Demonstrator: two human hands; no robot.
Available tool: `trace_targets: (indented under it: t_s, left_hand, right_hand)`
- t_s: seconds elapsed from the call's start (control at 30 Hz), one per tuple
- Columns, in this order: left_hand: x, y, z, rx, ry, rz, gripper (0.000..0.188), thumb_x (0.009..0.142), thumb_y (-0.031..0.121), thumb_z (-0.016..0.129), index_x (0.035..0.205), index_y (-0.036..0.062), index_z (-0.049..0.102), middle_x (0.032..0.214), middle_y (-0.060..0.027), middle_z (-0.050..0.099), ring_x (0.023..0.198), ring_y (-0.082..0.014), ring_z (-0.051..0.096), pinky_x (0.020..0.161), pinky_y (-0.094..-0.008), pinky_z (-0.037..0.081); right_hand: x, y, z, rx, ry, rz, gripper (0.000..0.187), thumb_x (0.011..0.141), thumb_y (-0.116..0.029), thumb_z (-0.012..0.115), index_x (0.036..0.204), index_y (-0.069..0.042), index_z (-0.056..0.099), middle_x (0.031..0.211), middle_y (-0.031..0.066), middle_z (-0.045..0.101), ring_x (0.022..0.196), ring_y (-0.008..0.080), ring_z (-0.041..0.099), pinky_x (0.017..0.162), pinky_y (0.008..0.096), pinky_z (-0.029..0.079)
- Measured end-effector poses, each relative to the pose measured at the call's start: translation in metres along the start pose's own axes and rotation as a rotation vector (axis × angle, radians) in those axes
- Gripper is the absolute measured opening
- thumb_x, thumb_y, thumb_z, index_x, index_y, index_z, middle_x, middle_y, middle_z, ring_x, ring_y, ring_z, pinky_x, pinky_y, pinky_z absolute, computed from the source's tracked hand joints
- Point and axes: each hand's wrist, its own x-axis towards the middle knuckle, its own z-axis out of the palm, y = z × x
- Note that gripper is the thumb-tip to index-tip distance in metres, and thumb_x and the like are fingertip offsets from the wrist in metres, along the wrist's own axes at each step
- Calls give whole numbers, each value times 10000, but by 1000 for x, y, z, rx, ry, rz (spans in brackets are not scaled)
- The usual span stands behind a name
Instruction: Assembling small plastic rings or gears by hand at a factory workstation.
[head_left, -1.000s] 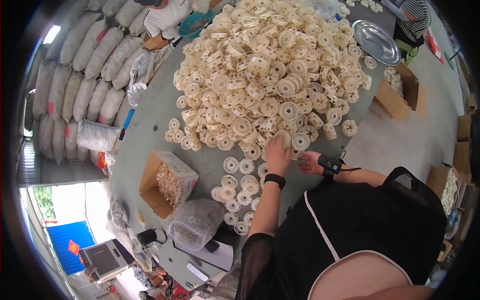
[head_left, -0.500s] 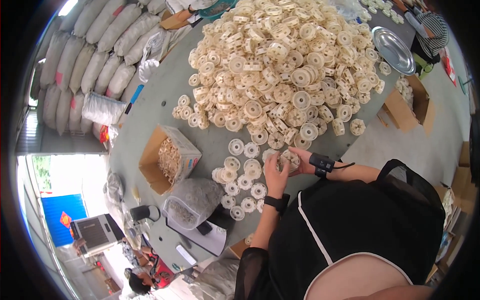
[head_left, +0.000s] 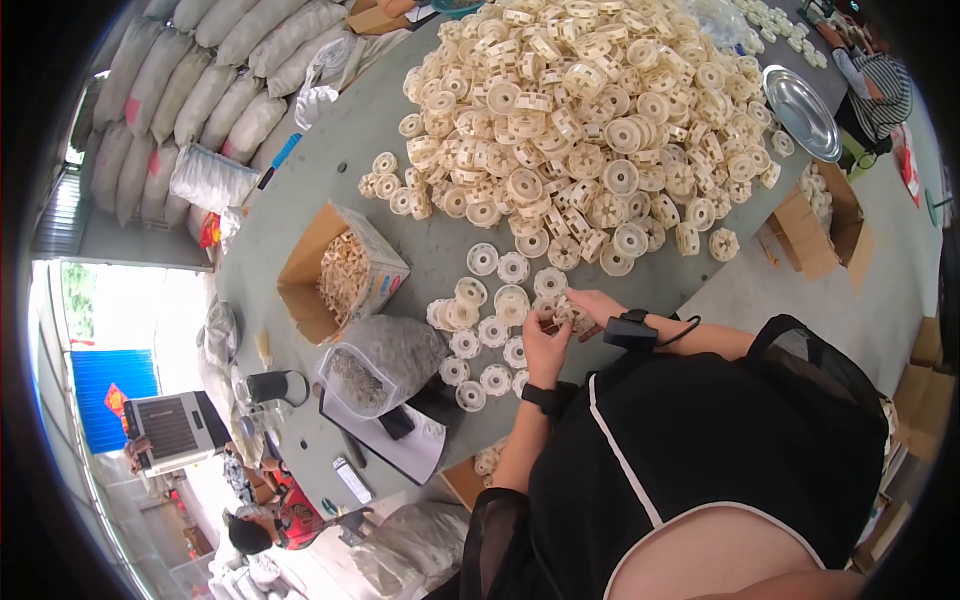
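Wheel (head_left: 568, 319) of cream plastic, round and slotted, held between curled left hand (head_left: 545, 347) and right hand (head_left: 597, 308), over smooth grey-green table (head_left: 660, 281), near flat pale discs (head_left: 494, 331). Facing unclear, partly covered by the grip; too round for any evident long axis. Left hand extended forward, right hand angled across.

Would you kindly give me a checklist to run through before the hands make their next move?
1. Wheel held between left hand and right hand: ok.
2. Held wheel fully assembled: cannot tell; the hands partly cover it.
3. Box of small parts open: ok.
4. Loose wheels near the left hand all lying singly: not ok; some overlap.
5. Hands apart from the big heap: ok.
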Motion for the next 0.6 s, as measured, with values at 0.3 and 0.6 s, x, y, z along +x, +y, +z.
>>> trace_targets:
  t_s: [0.3,0.6]
  left_hand:
    - [-14,-2,-16,524,133,497,389,663,64,607,1029,7,485,832,-97,555,713,-169,562,640,-255,458]
    - [-26,-24,-30,163,141,106,287,666,42,604,934,-29,530,801,-85,579,728,-139,562,666,-241,445]
  right_hand:
    - [-4,0,16,-128,-99,271,482,795,-500,361,987,-83,507,855,79,565,721,207,565,558,360,495]
    - [28,37,30,92,-108,198,395,793,-451,382,980,-121,495,839,57,562,723,186,550,598,376,481]
